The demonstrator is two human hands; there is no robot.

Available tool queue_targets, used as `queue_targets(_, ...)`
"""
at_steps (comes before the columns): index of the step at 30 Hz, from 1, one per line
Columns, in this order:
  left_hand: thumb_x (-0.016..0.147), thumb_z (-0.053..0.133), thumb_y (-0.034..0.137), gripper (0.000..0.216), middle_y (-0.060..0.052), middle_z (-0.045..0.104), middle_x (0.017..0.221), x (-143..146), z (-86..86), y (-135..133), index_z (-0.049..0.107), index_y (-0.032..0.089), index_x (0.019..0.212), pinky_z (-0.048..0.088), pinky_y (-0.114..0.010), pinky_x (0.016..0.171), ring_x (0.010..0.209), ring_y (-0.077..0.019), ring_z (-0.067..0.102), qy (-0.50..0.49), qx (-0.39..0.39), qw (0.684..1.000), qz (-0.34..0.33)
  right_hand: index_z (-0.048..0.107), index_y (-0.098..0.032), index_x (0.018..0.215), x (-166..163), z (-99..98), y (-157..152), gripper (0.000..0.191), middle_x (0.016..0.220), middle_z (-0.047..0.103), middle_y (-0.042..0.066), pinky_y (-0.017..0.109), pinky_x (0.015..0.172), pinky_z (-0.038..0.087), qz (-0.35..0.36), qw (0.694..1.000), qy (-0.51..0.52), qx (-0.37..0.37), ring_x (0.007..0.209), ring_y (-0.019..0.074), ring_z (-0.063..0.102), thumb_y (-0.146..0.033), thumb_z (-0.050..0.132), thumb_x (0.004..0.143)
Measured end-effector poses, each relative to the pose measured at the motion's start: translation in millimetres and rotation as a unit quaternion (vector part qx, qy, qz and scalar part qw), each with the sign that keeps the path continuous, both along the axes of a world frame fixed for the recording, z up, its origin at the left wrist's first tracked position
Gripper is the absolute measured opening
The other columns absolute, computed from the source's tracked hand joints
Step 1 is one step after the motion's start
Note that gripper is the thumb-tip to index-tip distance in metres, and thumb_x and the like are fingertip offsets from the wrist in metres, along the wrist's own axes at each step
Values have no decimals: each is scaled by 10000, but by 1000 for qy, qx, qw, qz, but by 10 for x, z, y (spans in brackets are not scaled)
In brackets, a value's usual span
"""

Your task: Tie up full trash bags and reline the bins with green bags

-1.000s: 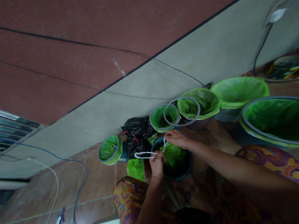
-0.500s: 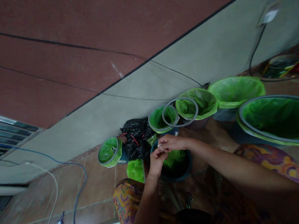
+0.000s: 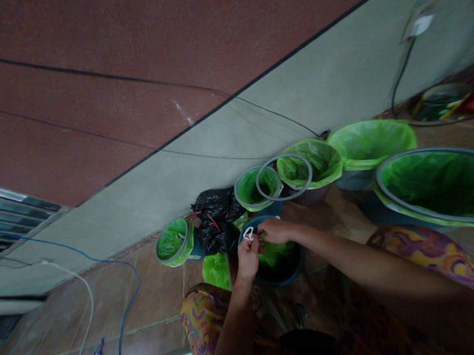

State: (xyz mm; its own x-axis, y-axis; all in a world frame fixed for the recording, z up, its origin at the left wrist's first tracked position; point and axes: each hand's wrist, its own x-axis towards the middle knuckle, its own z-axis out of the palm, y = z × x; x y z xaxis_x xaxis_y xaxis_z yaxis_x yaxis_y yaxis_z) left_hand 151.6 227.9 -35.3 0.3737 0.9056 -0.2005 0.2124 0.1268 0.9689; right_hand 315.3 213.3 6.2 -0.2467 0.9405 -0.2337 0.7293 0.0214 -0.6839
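My left hand (image 3: 248,257) is closed on a small white loop (image 3: 248,233), which sticks up past its fingertips. Close against it, my right hand (image 3: 277,231) is also closed, its fingers pinching something small and dark that I cannot make out. Both hands are over a dark blue bin (image 3: 302,261) between my knees. Inside that bin lies a bright green plastic bag (image 3: 276,256). A folded green bag (image 3: 216,270) is on the floor left of the bin.
Along the wall stand several bins with green liners, including a small one (image 3: 172,242) and a large one (image 3: 439,183). Black tied bags (image 3: 217,215) lie between them. A loose grey ring (image 3: 310,173) rests over two bins. A blue cable (image 3: 134,281) crosses the tiled floor.
My hands have shifted slightly lower and turned. The white loop now shows clearly above my left fingers, where only a bit of white showed before.
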Motion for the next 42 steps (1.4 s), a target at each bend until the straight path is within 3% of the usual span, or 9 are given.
queue_targets(4, 641, 777, 409, 341, -7, 666, 683, -13, 15, -26, 636, 159, 825, 477, -276, 605, 571, -131, 608, -31, -99, 992, 74, 783, -155, 856, 41, 54, -1, 228, 864, 752, 96, 232, 660, 418, -43, 997, -60, 18, 797, 190, 664, -177, 564, 798)
queue_targets(9, 515, 848, 292, 371, -8, 676, 695, -29, 62, -19, 672, 143, 806, 474, -267, 690, 657, -124, 631, -92, -195, 970, 111, 799, -165, 837, 90, 92, 6, 226, 727, 735, 42, 212, 578, 375, 7, 1000, -7, -2, 656, 140, 614, -232, 588, 792)
queue_targets(14, 540, 780, 185, 163, 16, 632, 628, -32, 36, 24, 678, 140, 658, 416, -231, 643, 619, -98, 554, -28, -68, 995, 73, 802, -178, 856, 81, 30, -2, 207, 806, 754, 57, 218, 587, 387, 17, 998, -56, -37, 714, 162, 641, -227, 623, 764)
queue_targets(18, 601, 678, 157, 44, 20, 616, 620, -31, -19, 66, 660, 157, 641, 403, -238, 626, 615, -113, 538, 15, 29, 999, 43, 793, -187, 903, 46, 9, 8, 258, 927, 762, 90, 230, 665, 432, -45, 995, -84, -7, 841, 195, 675, -181, 561, 789)
queue_targets(25, 659, 554, 132, 113, -6, 659, 729, 11, -190, 76, 646, 179, 705, 461, -272, 730, 725, -150, 599, 43, 123, 990, 58, 764, -148, 971, -90, -77, 14, 305, 994, 753, 132, 281, 755, 470, -44, 998, -52, 12, 934, 236, 685, -141, 487, 842)
queue_targets(32, 761, 605, 247, 100, -27, 663, 787, 20, -296, -2, 638, 185, 832, 480, -280, 735, 740, -157, 617, 69, 151, 981, 101, 777, -124, 951, -83, -221, 46, 303, 934, 757, 124, 257, 703, 448, -25, 1000, -13, -6, 839, 207, 665, -176, 488, 875)
queue_targets(37, 747, 632, 244, 71, -9, 645, 701, -13, -264, -47, 647, 181, 716, 452, -247, 673, 679, -142, 591, 93, 143, 981, 90, 784, -121, 846, -69, -259, 55, 270, 817, 749, 105, 254, 652, 423, -17, 1000, -12, -2, 748, 188, 639, -178, 521, 828)
queue_targets(42, 755, 647, 307, 168, 10, 599, 611, -70, -257, -60, 635, 178, 647, 412, -235, 575, 587, -128, 540, 84, 95, 990, 66, 771, -106, 832, -96, -275, 6, 254, 841, 738, 154, 297, 687, 455, -54, 997, -49, 13, 822, 255, 669, -121, 518, 806)
